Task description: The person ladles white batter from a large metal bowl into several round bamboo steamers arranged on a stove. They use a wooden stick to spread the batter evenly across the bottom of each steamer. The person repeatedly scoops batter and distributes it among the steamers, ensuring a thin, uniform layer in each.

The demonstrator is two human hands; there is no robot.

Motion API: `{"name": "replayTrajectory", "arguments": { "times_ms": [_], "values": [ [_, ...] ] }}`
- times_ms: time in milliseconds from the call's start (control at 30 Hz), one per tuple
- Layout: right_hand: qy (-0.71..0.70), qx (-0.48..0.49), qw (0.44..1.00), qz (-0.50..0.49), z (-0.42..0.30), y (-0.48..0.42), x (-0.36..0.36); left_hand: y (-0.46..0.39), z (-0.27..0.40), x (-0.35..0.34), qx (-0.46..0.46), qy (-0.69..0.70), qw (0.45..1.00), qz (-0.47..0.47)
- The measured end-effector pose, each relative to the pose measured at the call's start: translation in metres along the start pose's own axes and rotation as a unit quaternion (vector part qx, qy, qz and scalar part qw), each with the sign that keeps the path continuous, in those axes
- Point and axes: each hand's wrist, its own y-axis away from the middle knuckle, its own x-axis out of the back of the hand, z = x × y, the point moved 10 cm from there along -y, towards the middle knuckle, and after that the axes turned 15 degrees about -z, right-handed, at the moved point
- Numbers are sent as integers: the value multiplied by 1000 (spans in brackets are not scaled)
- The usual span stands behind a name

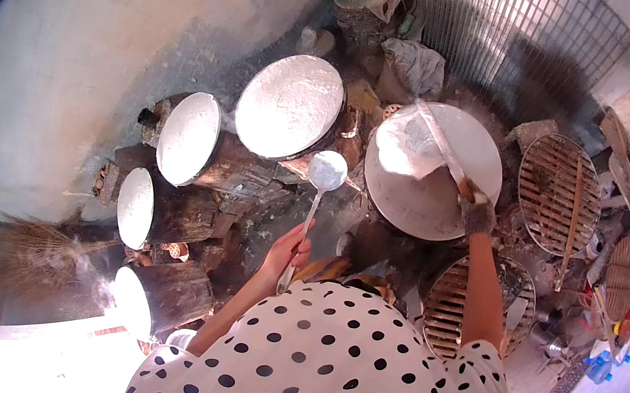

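My left hand [286, 249] grips the long handle of a metal ladle [327, 171], whose round bowl points away from me over the floor between the pans. A dark, worn glove covers my right hand [477, 216], which is closed on the brown handle end of a long, pale flat stick or scraper [442, 138]. That tool lies slantwise over a large round pan [414, 204]. Inside the pan, a bright white patch [408, 146] covers the upper left part; whether it is food or glare I cannot tell.
Several round pans with white surfaces, including a large one [289, 106], curve along the left wall. Round slatted racks [559, 193] stand right of my pan, another [446, 309] beneath my right arm. A metal grille [519, 24] and sacks [414, 69] are at the back; straw [39, 259] lies left.
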Motion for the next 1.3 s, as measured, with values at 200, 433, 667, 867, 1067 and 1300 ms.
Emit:
{"name": "replayTrajectory", "arguments": {
  "times_ms": [200,433,667,867,1067,1300],
  "values": [
    [15,228,969,-88,0,10,-29,3,-10,-8,0,49,998,28],
    [-71,118,990,-23,-4,-22,13,32,-35,-4,-2,37,997,63],
    [-409,358,831,-119,32,-25,21,62,-58,-7,-7,67,994,84],
    [52,125,990,31,13,9,8,67,-67,1,15,104,989,106],
    [-245,173,953,41,26,176,63,83,-64,18,-2,89,993,77],
    [59,160,941,292,-117,122,-112,96,-67,43,38,39,998,24]
  ]
}}
